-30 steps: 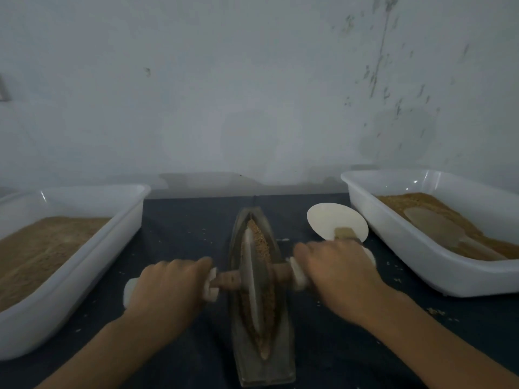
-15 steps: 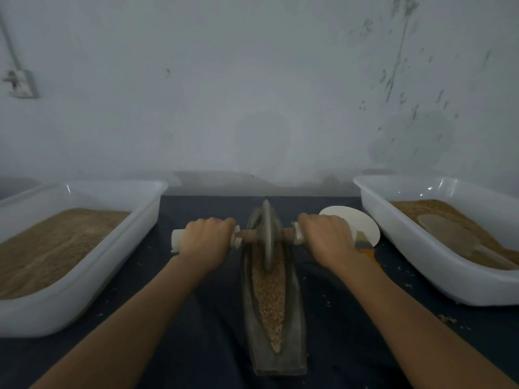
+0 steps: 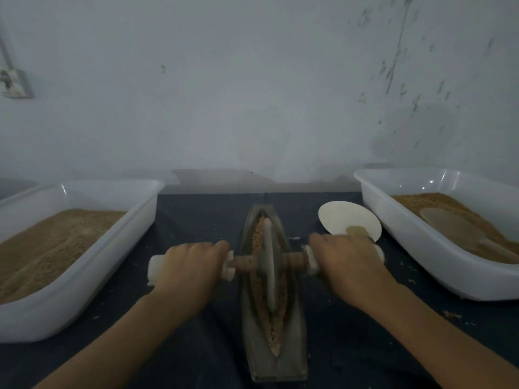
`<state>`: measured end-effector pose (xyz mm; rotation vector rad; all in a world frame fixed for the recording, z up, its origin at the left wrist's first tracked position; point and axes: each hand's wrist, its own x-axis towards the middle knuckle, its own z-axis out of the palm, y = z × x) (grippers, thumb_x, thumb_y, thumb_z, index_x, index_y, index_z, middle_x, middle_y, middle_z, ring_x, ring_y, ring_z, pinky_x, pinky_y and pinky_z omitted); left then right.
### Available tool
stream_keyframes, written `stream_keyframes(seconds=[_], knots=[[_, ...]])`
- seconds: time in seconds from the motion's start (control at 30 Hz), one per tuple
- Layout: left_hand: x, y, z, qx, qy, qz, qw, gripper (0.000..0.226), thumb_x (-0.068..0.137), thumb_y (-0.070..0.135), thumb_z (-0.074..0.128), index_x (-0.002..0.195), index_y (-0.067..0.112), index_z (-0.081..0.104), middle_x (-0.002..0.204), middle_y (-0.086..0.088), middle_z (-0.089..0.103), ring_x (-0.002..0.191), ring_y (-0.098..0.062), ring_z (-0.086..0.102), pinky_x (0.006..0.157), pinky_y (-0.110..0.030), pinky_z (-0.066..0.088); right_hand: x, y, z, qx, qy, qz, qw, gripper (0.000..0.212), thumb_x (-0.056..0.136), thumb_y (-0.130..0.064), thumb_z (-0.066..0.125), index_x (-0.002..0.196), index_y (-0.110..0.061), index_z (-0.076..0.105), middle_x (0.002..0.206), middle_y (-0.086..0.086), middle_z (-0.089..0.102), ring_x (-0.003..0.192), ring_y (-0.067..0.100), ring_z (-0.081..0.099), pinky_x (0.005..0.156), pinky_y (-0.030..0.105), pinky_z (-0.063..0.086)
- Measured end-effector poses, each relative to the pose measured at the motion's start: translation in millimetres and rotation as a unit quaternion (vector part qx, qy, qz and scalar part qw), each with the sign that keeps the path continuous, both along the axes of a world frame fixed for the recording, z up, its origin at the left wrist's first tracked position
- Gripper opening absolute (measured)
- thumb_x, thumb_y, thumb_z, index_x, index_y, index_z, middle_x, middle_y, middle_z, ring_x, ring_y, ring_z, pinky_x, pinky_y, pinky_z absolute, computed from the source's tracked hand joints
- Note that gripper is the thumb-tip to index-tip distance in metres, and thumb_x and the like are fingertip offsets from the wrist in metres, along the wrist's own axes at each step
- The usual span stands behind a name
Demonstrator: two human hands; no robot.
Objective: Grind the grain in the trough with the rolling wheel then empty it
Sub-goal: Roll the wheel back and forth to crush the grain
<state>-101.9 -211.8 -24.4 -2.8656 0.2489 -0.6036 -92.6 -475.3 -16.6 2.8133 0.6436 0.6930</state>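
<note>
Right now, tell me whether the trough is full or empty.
Not empty. The trough holds brown grain along its groove, before and behind the rolling wheel standing in it. Depth cannot be told.

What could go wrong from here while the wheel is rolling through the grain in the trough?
The wheel may push grain over the narrow trough onto the cloth, where bits already lie. The right hand works close to the white disc and could knock it.
</note>
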Motion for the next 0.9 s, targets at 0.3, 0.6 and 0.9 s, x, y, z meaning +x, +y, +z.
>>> stream_keyframes(seconds=[0.3,0.6,0.9], knots=[[43.0,-7.1,7.3,0.000,0.003,0.023,1.000,0.028,0.084,0.031,0.062,0.086,0.030,0.034,0.092,0.004,0.063,0.075,-0.018,0.057,0.060,-0.032,0.033,48.8,11.1,6.3,0.022,0.054,-0.058,0.997,0.024,0.085,-0.028,0.062,0.102,-0.021,0.047,0.100,0.001,0.064,0.087,0.023,0.062,0.069,0.033,0.046],[-29.3,6.3,7.2,-0.001,0.037,-0.014,0.999,0.040,0.080,0.043,0.061,0.077,0.037,0.022,0.066,0.012,0.033,0.057,-0.008,0.030,0.055,-0.030,0.023,-35.0,-14.1,0.3,0.022,-0.051,0.053,0.997,0.052,0.026,-0.018,0.088,0.060,-0.022,0.048,0.046,-0.004,0.046,0.032,0.014,0.037,0.037,0.021,0.019],[74.1,-2.3,7.7,-0.016,-0.007,0.019,1.000,0.025,0.084,0.034,0.061,0.084,0.028,0.037,0.090,0.002,0.064,0.081,-0.024,0.062,0.060,-0.033,0.034,83.2,13.2,1.4,-0.013,-0.010,-0.066,0.998,0.025,0.082,-0.021,0.063,0.099,-0.018,0.045,0.094,0.003,0.065,0.082,0.027,0.063,0.055,0.033,0.030]])
